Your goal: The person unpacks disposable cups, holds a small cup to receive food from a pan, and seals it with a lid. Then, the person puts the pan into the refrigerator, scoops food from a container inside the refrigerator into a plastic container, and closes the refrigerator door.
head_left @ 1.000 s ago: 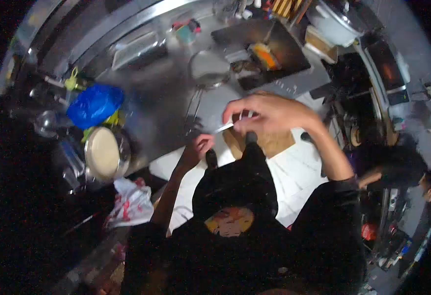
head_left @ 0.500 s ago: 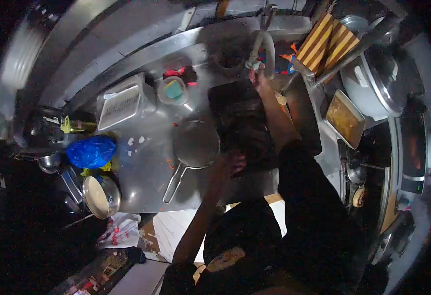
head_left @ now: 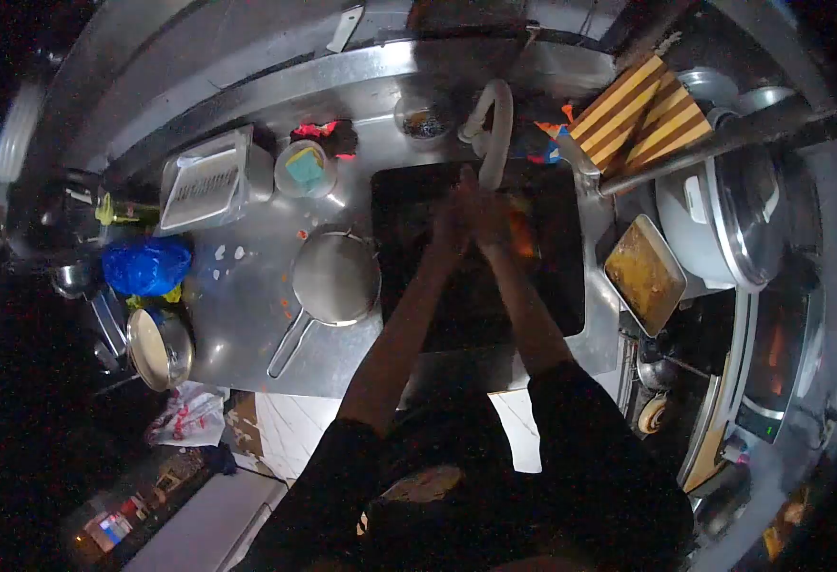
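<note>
Over the dark sink basin [head_left: 409,296], my left hand [head_left: 451,221] and my right hand [head_left: 481,214] are brought together below the pale curved tap [head_left: 497,143]. The palms seem to face each other, fingers stretched toward the tap. Shadow hides much of the fingers, and I see no object between the hands. Left of the basin, a round mesh strainer [head_left: 337,276] lies on the steel counter, its wire handle pointing toward me.
A plastic container [head_left: 213,181] and a tub with a sponge [head_left: 306,170] stand on the counter [head_left: 237,324]. Nearby are a blue bag [head_left: 146,265] and a pot [head_left: 161,348]. To the right are a striped board [head_left: 640,114], stained tray [head_left: 645,276] and white lidded pot [head_left: 714,224].
My right hand has left the tap and come down toward me. My left hand has moved from the basin's near edge up to meet it. The view has shifted slightly.
</note>
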`<state>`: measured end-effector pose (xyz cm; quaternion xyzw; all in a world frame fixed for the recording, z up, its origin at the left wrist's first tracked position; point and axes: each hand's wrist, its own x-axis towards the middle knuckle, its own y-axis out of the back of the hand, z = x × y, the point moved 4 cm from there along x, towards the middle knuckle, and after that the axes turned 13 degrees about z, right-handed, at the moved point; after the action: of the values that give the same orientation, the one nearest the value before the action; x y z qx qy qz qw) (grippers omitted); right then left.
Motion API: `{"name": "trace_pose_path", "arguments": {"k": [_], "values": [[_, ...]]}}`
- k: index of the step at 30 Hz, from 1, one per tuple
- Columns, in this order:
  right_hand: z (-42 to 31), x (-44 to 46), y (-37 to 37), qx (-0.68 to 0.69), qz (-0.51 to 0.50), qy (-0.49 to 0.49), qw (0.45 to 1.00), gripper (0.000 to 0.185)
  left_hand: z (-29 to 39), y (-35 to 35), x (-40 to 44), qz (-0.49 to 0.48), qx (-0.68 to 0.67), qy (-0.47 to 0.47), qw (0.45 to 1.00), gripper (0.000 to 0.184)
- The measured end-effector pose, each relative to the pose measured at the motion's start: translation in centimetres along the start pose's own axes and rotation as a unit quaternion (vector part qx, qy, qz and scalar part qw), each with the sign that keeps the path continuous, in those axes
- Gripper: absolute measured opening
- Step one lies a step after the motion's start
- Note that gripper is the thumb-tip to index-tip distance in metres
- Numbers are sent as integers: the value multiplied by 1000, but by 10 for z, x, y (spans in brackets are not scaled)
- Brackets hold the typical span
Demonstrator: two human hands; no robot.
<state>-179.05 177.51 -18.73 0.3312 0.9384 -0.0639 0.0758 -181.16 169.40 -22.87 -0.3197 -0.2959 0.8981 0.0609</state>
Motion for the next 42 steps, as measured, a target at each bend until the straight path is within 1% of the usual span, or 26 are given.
{"name": "trace_pose_path", "arguments": {"k": [4, 7, 9, 14, 18, 22, 23, 27, 30, 32, 35, 37, 39, 40, 42], "values": [[-1, 34, 19, -68, 41, 20, 997, 33, 2, -14, -2, -15, 168, -93, 981, 27], [0, 46, 23, -90, 52, 23, 994, 32, -1, -6, -21, -33, 284, -181, 941, 27], [0, 45, 25, -98, 57, 25, 993, 32, -8, 16, -42, -40, 332, -222, 916, 27], [5, 18, 31, -116, 37, 29, 992, 30, 11, 93, -120, -7, 430, -171, 887, 23], [15, -40, 38, -123, -15, 9, 992, 29, 33, 151, -179, 18, 469, -176, 865, 21], [5, -115, 23, -145, -116, -24, 982, 28, 72, 188, -240, 64, 485, -221, 843, 19], [-6, -136, 17, -154, -141, -29, 978, 28, 87, 193, -256, 74, 485, -237, 839, 18], [-39, -210, -15, -195, -257, -18, 946, 27, 112, 195, -311, 66, 481, -298, 822, 17], [-48, -287, -46, -223, -340, -17, 914, 26, 128, 214, -365, 56, 487, -351, 798, 16], [-30, -363, -64, -250, -392, -40, 885, 26, 126, 244, -416, 61, 501, -379, 776, 15], [10, -448, -79, -316, -478, -92, 814, 25, 110, 293, -483, 104, 515, -400, 751, 15], [33, -494, -84, -368, -523, -132, 758, 24, 98, 328, -523, 137, 544, -398, 726, 15], [47, -539, -105, -418, -557, -161, 699, 24, 97, 367, -568, 168, 583, -406, 684, 15], [49, -554, -119, -446, -574, -180, 663, 24, 98, 383, -589, 187, 595, -415, 662, 15], [48, -584, -172, -505, -618, -220, 561, 23, 119, 425, -632, 237, 590, -464, 617, 15]]}}
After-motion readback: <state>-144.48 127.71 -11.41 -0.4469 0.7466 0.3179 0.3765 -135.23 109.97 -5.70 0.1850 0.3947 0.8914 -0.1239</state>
